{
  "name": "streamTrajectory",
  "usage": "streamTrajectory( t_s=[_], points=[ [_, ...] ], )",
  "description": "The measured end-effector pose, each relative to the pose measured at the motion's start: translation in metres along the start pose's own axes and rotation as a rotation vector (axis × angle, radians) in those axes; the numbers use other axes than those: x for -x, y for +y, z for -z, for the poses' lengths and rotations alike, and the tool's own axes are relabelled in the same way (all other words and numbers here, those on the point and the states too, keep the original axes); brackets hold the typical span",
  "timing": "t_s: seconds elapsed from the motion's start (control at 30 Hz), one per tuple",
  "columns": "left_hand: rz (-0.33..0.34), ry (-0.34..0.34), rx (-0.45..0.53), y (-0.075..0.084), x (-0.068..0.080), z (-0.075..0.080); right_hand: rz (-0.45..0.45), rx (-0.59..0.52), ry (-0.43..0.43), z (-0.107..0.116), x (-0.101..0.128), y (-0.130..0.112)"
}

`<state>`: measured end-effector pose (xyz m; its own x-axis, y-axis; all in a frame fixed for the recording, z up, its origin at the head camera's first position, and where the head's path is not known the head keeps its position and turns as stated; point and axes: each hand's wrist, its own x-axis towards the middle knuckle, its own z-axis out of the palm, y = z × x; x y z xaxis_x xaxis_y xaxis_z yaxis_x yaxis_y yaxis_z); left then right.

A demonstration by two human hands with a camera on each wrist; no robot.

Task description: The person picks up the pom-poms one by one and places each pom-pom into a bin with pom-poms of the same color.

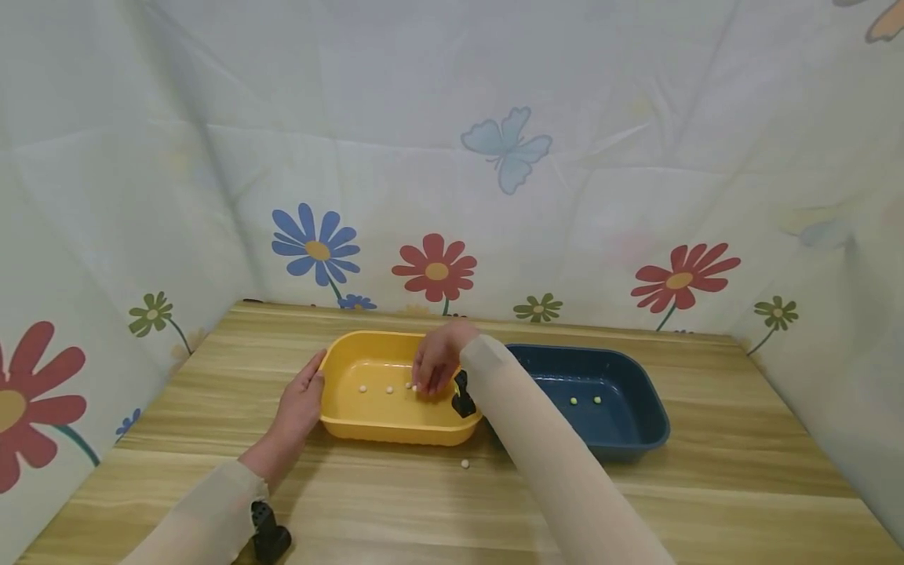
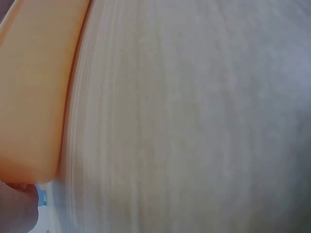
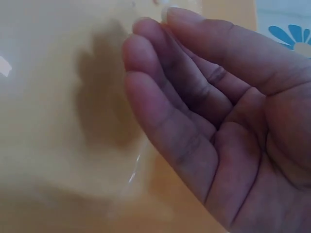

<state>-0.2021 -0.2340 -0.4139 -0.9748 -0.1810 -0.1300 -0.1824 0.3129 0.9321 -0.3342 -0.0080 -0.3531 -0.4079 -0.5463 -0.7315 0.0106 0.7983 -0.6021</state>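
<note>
My left hand grips the left wall of a yellow plastic basin, thumb at the rim; in the left wrist view only part of that hand shows beside the basin. Inside the basin, my right hand reaches down with bent fingers. Its thumb and index fingertips come together around a small white ball, seen in the right wrist view. Other small white balls, such as one on the left and one nearer the middle, lie on the basin floor.
A dark blue basin stands to the right of the yellow one, partly behind my right forearm. Two yellowish balls show in it. One white ball lies on the wooden table in front. A flowered curtain hangs behind.
</note>
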Motion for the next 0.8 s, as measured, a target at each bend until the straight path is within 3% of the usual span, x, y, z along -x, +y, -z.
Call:
streamTrajectory(
  t_s=[0.37,0.8],
  points=[
    [0.026,-0.005,0.002,-0.001,-0.001,-0.002,-0.103,0.128,-0.096,-0.003,-0.013,-0.001],
    [0.018,0.002,0.016,-0.002,-0.002,-0.001,-0.151,0.172,-0.073,-0.009,-0.004,-0.013]
  ],
)
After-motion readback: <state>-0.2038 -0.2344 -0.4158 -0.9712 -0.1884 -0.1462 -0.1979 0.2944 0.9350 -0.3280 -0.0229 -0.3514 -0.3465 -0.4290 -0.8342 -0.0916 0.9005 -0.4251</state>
